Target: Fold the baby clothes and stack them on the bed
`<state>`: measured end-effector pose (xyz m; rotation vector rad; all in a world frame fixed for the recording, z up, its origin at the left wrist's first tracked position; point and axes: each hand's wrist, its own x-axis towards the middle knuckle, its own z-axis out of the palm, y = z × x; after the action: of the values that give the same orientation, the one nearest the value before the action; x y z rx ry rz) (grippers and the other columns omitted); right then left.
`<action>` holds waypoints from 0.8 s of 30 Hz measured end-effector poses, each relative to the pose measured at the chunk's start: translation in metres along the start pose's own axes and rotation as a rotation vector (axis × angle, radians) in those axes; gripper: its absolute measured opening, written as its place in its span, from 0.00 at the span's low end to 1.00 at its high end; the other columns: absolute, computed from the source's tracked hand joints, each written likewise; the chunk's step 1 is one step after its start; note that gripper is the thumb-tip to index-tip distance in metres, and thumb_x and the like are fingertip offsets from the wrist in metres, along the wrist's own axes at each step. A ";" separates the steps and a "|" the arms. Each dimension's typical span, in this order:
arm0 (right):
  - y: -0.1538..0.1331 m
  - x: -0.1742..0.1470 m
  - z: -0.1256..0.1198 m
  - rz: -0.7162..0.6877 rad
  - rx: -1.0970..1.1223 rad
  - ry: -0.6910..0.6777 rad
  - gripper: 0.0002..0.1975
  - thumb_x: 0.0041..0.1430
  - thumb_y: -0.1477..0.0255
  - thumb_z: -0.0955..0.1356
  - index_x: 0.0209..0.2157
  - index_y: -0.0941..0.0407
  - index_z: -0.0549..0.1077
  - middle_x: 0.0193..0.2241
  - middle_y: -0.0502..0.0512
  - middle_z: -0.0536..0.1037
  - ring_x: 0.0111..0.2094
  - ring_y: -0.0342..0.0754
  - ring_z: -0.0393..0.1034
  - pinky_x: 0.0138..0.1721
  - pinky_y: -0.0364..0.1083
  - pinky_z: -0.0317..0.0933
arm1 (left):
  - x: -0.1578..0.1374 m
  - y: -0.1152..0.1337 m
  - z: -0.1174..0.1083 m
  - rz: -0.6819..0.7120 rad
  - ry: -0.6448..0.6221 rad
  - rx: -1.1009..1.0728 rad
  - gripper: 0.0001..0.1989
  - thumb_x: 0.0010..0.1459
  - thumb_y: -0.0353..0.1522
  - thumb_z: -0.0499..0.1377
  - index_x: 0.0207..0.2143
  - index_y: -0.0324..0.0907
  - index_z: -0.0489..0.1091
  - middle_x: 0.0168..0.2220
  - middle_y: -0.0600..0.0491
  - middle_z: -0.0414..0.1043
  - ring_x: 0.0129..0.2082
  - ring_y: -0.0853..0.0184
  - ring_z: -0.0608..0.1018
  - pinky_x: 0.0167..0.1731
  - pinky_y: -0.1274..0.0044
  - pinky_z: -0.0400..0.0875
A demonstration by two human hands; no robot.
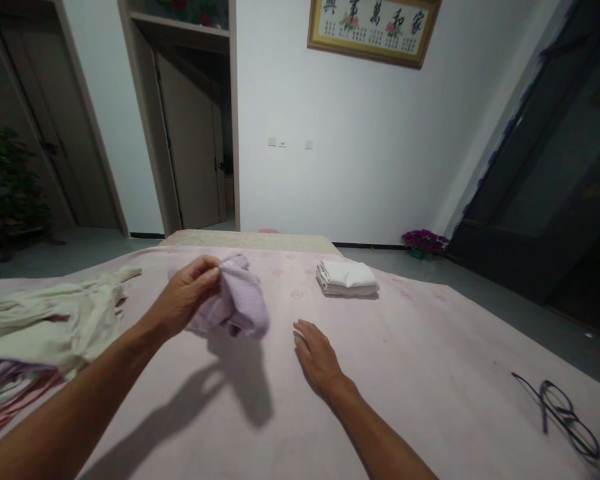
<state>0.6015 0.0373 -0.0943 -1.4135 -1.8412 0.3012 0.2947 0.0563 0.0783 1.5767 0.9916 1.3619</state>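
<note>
A bunched lavender cloth (240, 300), perhaps a garment, hangs from my left hand (196, 287), whose fingers pinch its upper edge above the bed-like surface. Its shadow falls on the pale pink sheet (405, 387) below. My right hand (316, 353) rests low over the sheet, fingers stretched out and holding nothing. Beyond it sits a neat stack of folded white cloth (349, 277). To the left of my left arm lies a loose pile of cream clothes (55, 320), with purple and pink pieces (17, 393) under it.
Black-framed glasses (563, 413) lie at the right near the sheet's edge. A beige surface (250, 241) adjoins the far edge. Purple flowers (424, 241) stand on the floor by the wall, and a leafy plant (10, 180) is at the left. A door (190, 140) stands ajar behind.
</note>
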 end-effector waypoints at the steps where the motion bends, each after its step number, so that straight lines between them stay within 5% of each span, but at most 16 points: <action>1: 0.005 0.003 -0.002 0.069 0.114 0.075 0.20 0.64 0.67 0.60 0.54 0.55 0.73 0.55 0.60 0.74 0.58 0.52 0.66 0.62 0.55 0.55 | -0.006 0.000 0.012 -0.009 -0.135 0.030 0.16 0.57 0.44 0.61 0.41 0.42 0.70 0.39 0.50 0.77 0.39 0.63 0.78 0.41 0.72 0.73; 3: 0.018 0.010 -0.008 0.225 0.341 0.220 0.22 0.63 0.62 0.59 0.51 0.56 0.73 0.52 0.62 0.76 0.53 0.53 0.70 0.58 0.54 0.61 | -0.017 -0.008 0.027 -0.022 -0.330 0.170 0.15 0.57 0.43 0.61 0.41 0.43 0.72 0.42 0.49 0.77 0.44 0.61 0.78 0.46 0.71 0.72; 6: 0.033 0.016 -0.016 0.372 0.592 0.319 0.26 0.61 0.54 0.60 0.49 0.57 0.74 0.46 0.63 0.78 0.46 0.54 0.74 0.51 0.54 0.66 | -0.030 -0.038 0.026 -0.039 -0.381 0.396 0.14 0.58 0.44 0.59 0.40 0.45 0.74 0.44 0.50 0.78 0.46 0.58 0.78 0.48 0.70 0.71; 11: 0.029 0.016 -0.019 0.320 0.598 0.155 0.26 0.59 0.52 0.64 0.49 0.56 0.74 0.45 0.60 0.79 0.42 0.52 0.73 0.45 0.50 0.68 | -0.049 -0.091 0.012 -0.007 -0.452 0.591 0.17 0.57 0.43 0.61 0.47 0.49 0.74 0.50 0.50 0.76 0.52 0.56 0.76 0.53 0.68 0.69; 15: 0.018 0.016 -0.017 0.240 0.414 0.023 0.20 0.55 0.59 0.68 0.46 0.55 0.77 0.44 0.56 0.80 0.43 0.52 0.72 0.49 0.52 0.65 | -0.064 -0.117 0.031 0.199 -0.526 0.697 0.26 0.53 0.37 0.64 0.56 0.50 0.69 0.60 0.45 0.68 0.59 0.54 0.70 0.59 0.63 0.64; 17: 0.016 0.016 -0.017 0.222 0.441 -0.002 0.18 0.53 0.61 0.69 0.43 0.55 0.78 0.41 0.55 0.81 0.43 0.52 0.73 0.50 0.52 0.65 | -0.067 -0.126 0.048 0.298 -0.540 0.757 0.24 0.51 0.32 0.63 0.52 0.49 0.71 0.60 0.44 0.68 0.61 0.52 0.68 0.59 0.61 0.63; 21: 0.016 0.016 -0.019 0.250 0.705 0.086 0.17 0.51 0.59 0.72 0.38 0.56 0.78 0.36 0.55 0.81 0.40 0.52 0.74 0.46 0.51 0.67 | -0.065 -0.125 0.070 0.247 -0.467 0.744 0.10 0.53 0.27 0.56 0.38 0.46 0.72 0.45 0.47 0.77 0.48 0.56 0.76 0.50 0.65 0.69; 24: 0.017 0.016 -0.022 0.336 0.905 0.269 0.18 0.47 0.60 0.73 0.39 0.56 0.76 0.34 0.54 0.80 0.37 0.51 0.74 0.41 0.49 0.68 | -0.057 -0.108 0.068 0.077 -0.260 0.583 0.07 0.60 0.34 0.52 0.37 0.46 0.69 0.37 0.51 0.76 0.38 0.59 0.77 0.40 0.70 0.71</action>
<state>0.6274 0.0519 -0.0825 -1.0210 -1.0060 0.9269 0.3507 0.0367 -0.0485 2.1745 1.2407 0.9193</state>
